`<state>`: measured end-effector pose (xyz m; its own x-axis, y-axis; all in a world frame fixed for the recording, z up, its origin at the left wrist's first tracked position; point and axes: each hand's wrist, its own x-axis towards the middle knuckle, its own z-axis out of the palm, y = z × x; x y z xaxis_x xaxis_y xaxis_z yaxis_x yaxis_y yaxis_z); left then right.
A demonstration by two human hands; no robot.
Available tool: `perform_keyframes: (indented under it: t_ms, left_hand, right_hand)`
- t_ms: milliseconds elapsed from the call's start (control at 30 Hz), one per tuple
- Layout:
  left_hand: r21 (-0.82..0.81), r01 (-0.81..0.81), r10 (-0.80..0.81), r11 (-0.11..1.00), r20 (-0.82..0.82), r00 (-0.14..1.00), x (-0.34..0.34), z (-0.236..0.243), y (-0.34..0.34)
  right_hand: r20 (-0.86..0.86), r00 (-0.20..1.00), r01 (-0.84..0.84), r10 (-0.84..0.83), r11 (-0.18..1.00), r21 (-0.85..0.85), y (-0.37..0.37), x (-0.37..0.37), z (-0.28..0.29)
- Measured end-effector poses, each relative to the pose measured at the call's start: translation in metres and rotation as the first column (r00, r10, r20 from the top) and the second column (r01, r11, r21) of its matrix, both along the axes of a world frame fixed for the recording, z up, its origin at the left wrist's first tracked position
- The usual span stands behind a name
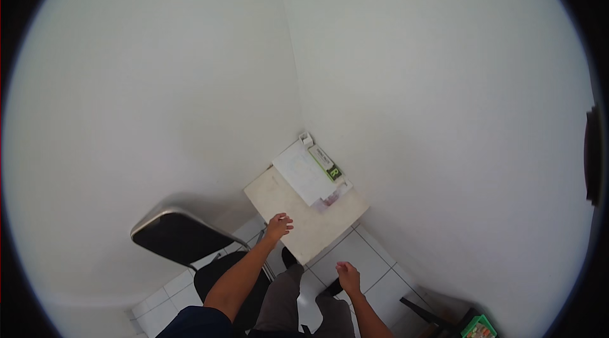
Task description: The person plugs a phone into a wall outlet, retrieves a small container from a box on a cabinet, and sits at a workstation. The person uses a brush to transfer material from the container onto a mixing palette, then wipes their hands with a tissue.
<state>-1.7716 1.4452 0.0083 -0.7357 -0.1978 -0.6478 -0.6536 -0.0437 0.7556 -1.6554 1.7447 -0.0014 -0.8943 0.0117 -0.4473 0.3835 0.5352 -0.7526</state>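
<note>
A small cream table stands in the corner between two walls. My left hand hovers at the table's near left edge, fingers apart, holding nothing that I can see. Lower and to the right, my right hand is off the table above the tiled floor, its fingers curled in and nothing visible in them. A white sheet of paper lies on the far part of the table. Beside it is a white and green box. A small white open holder sits at the back corner, and a purplish printed piece lies by the paper.
A black chair with a metal frame is at my left, close to the table. At the lower right, a green basket with small items sits by a dark frame. White walls enclose the table's far sides.
</note>
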Motion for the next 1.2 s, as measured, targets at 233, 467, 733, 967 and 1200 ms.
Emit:
perform_keyframes:
  t_ms: [233,467,733,967,1200]
  left_hand:
    - [-0.007,-0.399,0.399,0.917,0.009,0.917,-0.127,-0.073,-0.093]
    - [-0.732,-0.277,-0.208,0.622,-0.495,0.844,-0.190,-0.135,-0.117]
    - [-0.485,-0.291,-0.075,0.825,-0.604,0.794,-0.191,-0.141,-0.081]
    - [-0.517,-0.255,-0.085,0.817,-0.546,0.834,-0.199,-0.139,-0.095]
    - [-0.478,-0.290,-0.065,0.829,-0.598,0.799,-0.210,-0.141,-0.093]
  right_hand:
    - [-0.073,0.986,0.134,-0.150,0.973,-0.190,-0.089,-0.118,-0.051]
    - [-0.239,0.896,0.379,-0.373,0.925,-0.023,-0.128,-0.182,-0.103]
    - [-0.429,0.799,0.499,-0.422,0.863,0.080,-0.156,-0.189,-0.117]
    - [-0.366,0.755,0.564,-0.543,0.823,-0.058,-0.161,-0.188,-0.115]
    - [-0.555,0.686,0.556,-0.471,0.831,-0.018,-0.168,-0.191,-0.127]
